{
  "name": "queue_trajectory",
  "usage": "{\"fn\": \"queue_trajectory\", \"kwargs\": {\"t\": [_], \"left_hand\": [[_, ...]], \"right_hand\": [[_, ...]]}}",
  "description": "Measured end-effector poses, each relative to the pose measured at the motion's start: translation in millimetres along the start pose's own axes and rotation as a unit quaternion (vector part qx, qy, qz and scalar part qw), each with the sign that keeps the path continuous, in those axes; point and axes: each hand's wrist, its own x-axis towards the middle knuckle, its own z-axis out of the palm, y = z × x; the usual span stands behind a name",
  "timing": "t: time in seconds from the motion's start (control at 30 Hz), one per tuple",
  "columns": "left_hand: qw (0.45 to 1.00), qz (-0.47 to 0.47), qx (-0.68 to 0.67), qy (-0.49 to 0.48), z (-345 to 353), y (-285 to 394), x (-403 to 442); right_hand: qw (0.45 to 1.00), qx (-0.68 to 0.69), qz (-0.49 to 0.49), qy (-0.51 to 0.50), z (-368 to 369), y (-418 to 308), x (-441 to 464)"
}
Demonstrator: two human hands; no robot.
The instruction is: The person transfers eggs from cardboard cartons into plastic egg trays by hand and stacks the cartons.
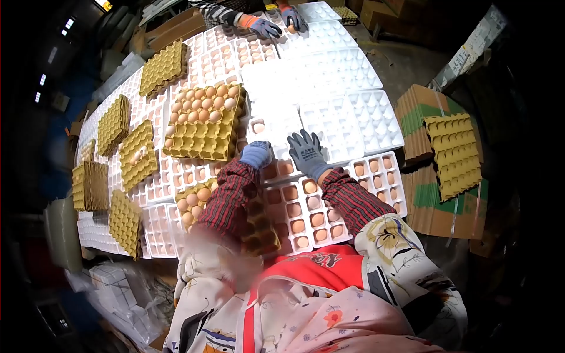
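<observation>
Showing fingers spread apart, the gloved right hand [306, 152] was over a white tray [338, 126]; whether the left hand [256, 155] had its fingers closed could not be told. One egg [258, 127] sat just beyond them, a yellow tray [199, 140] to their left.

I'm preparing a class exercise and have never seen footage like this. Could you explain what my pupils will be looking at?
There is no machine here. A camera on a person's head looks forward and down, giving this single picture. The person's gloved left hand and right hand reach over white trays, many holding eggs. Yellowish moulded trays sit on top. The right hand is spread, with nothing visibly held; whether the left grips anything is unclear. Across the surface are another person's gloved hands.
</observation>
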Motion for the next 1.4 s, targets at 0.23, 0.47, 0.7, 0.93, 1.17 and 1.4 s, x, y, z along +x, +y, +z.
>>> {"fn": "queue_trajectory", "kwargs": {"t": [0.23,0.47,0.7,0.93,1.17,1.4], "left_hand": [[0.980,0.031,-0.041,0.194,68,27,23],[0.870,0.091,-0.441,0.201,-62,-61,-129],[0.973,0.062,-0.069,0.213,10,-49,-216],[0.835,0.014,-0.493,0.245,8,-76,-229],[0.905,-0.107,-0.366,0.188,3,-98,-224],[0.956,-0.160,-0.133,0.206,30,-69,-212]], "right_hand": [[0.955,0.252,0.111,0.109,-25,-24,-34],[0.940,0.334,-0.004,0.070,-78,-80,-41],[0.974,0.076,-0.161,-0.140,-67,-158,-17],[0.733,0.648,0.133,-0.155,-52,-117,25],[0.972,0.167,-0.098,-0.136,-48,-151,45],[0.574,0.773,0.166,-0.215,-77,-136,41]]}}
